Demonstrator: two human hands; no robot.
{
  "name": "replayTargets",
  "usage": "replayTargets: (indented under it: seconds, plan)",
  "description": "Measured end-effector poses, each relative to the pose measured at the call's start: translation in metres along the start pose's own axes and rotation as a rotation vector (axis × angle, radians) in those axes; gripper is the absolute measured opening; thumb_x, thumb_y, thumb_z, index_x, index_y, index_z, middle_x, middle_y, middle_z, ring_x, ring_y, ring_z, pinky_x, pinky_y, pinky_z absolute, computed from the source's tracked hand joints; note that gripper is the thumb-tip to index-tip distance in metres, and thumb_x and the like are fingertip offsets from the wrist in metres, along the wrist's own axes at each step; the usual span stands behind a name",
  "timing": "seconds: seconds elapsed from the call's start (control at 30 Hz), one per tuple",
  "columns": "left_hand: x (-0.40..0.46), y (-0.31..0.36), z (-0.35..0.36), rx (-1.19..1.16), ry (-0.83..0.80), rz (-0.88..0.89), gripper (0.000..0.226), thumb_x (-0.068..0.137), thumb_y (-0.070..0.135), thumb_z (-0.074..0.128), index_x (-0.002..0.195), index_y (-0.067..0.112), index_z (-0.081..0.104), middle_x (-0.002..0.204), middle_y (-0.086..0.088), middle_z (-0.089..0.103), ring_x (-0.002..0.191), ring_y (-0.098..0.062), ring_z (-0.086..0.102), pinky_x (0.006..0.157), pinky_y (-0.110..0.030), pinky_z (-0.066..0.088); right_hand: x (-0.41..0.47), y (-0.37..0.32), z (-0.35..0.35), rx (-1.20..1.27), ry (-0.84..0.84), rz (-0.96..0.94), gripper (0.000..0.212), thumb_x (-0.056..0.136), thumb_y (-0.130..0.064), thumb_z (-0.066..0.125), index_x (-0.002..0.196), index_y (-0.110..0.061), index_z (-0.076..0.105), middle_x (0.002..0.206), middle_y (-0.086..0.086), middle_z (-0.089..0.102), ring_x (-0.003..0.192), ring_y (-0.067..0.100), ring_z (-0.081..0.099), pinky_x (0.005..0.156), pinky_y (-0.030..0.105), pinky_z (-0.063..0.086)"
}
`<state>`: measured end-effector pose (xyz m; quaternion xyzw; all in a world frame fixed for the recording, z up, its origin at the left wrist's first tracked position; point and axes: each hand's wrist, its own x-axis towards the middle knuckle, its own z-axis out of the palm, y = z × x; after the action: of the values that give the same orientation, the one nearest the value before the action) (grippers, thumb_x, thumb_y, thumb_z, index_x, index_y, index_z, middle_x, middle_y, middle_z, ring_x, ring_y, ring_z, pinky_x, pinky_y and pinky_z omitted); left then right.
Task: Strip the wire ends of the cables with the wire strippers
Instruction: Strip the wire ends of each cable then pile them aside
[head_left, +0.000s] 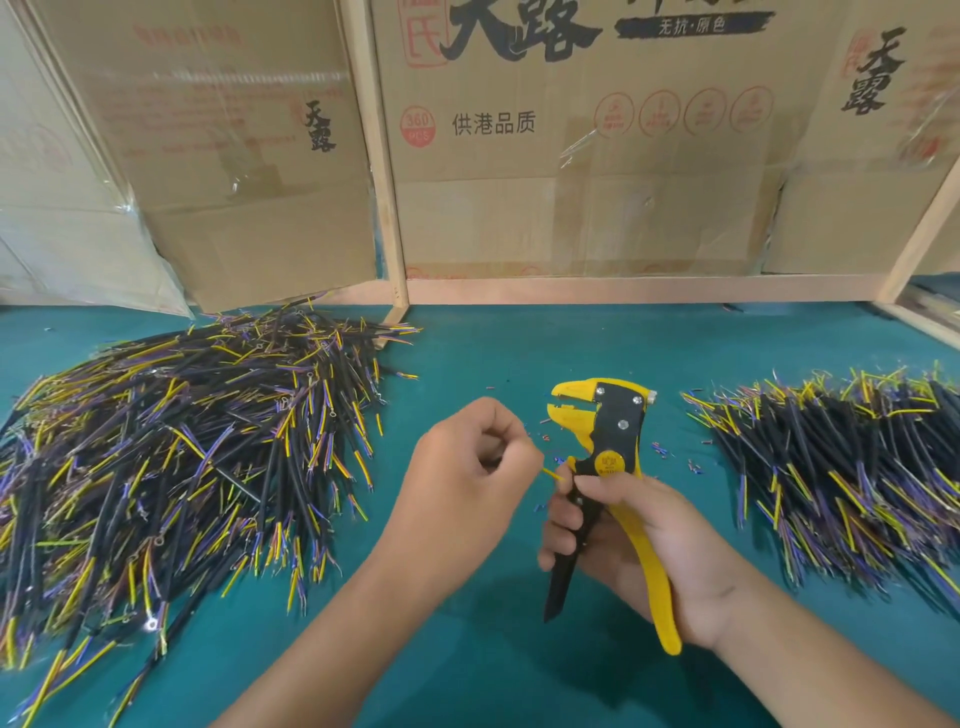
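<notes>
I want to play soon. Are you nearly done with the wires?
Not nearly. The smaller pile on the right may be done. The left hand pinches a yellow wire end beside the wire strippers gripped by the right hand. The big pile probably waits.

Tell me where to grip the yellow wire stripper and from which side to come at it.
Grip the wire stripper by its two long handles at the near end, coming from the right, as the right hand does now. The handles spread toward the person, while the toothed head points away and must stay free for the wire the left hand pinches.
</notes>
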<state>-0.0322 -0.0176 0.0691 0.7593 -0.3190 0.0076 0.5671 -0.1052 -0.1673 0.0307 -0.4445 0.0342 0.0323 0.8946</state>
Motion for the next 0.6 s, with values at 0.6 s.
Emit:
replayTargets:
  seconds: [0.6]
  plan:
    - [0.0064,-0.0092,-0.0056,0.018,0.076,0.062,0.028,0.088,0.026,0.068,0.074,0.019,0.044,0.052,0.01,0.033,0.047,-0.012,0.021,0.042,-0.02,0.02,-0.0043,-0.0098,-0.0088,0.04,-0.092,0.06,0.02,0.077,-0.022,0.07,0.087,-0.006,0.063,0.073,0.01,0.045,0.063,0.027,0.048,0.069,0.044,0.051]
